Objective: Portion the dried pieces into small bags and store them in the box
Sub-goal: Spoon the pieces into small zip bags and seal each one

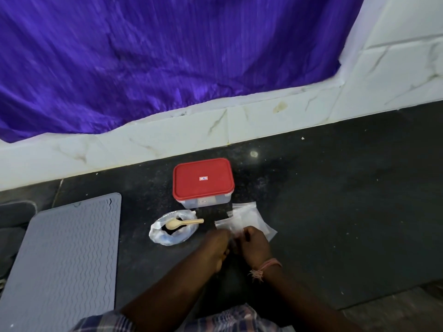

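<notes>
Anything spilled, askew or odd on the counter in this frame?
Nothing spilled that I can see. The box sits upright with its red lid on. The spoon rests in the open bag. Small bags lie in a loose, overlapping pile. Both hands are blurred. White specks dot the counter.

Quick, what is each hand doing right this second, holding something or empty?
Left hand: fingers curled at a small clear bag, apparently pinching it; motion blur leaves some doubt.
Right hand: pinching the same small clear bag at its near edge.
</notes>
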Demonstrator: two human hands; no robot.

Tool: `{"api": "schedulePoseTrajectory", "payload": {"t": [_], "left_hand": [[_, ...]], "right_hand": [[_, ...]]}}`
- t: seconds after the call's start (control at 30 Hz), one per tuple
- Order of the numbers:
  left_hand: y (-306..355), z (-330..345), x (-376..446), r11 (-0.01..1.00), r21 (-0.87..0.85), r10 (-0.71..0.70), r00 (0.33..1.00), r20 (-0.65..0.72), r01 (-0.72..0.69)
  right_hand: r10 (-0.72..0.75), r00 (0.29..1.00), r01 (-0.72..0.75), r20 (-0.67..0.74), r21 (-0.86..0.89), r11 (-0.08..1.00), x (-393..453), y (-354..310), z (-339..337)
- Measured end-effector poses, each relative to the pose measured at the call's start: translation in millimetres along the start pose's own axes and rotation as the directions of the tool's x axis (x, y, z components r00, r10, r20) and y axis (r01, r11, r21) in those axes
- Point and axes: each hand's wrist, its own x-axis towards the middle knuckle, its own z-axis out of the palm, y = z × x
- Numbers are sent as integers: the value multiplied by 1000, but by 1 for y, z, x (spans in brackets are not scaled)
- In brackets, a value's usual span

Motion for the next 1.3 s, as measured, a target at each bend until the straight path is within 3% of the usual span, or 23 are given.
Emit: {"api": "schedulePoseTrajectory", "payload": {"t": [0.2, 0.37, 0.53, 0.7, 0.83, 1.0, 1.13, 1.2, 1.3], "left_hand": [[9, 12, 0, 990, 34, 136, 990, 32, -137], [10, 12, 11, 983, 29, 180, 983, -23, -179], [6, 4, 23, 988, 85, 144, 973, -180, -131], [4, 3, 21, 975, 174, 178, 960, -216, -141], [1, 6, 26, 960, 231, 208, 958, -200, -160], [1, 5, 17, 934, 289, 268, 945, -188, -208], [6, 6, 8, 916, 308, 329, 922, -205, -258], [12, 7, 4, 938, 150, 338, 923, -183, -314], [29, 4, -9, 922, -222, 296, 948, -117, -316]], "right_hand": [[-41, 993, 34, -114, -58, 998, 21, -17, -8], [-60, 998, 50, -30, -256, 965, 27, -27, -16], [-320, 937, 182, -141, -585, 790, 37, -27, -33], [-349, 937, 193, -27, -792, 579, 60, -1, -40], [-370, 925, 196, -82, -733, 652, 65, 5, -45], [-282, 916, 139, -285, -433, 891, 65, 3, -51], [-337, 822, 233, -459, -269, 935, 38, -5, -51], [-394, 798, 319, -456, -236, 918, 22, -7, -43], [-526, 765, 464, -371, -247, 850, 0, -3, -25]]}}
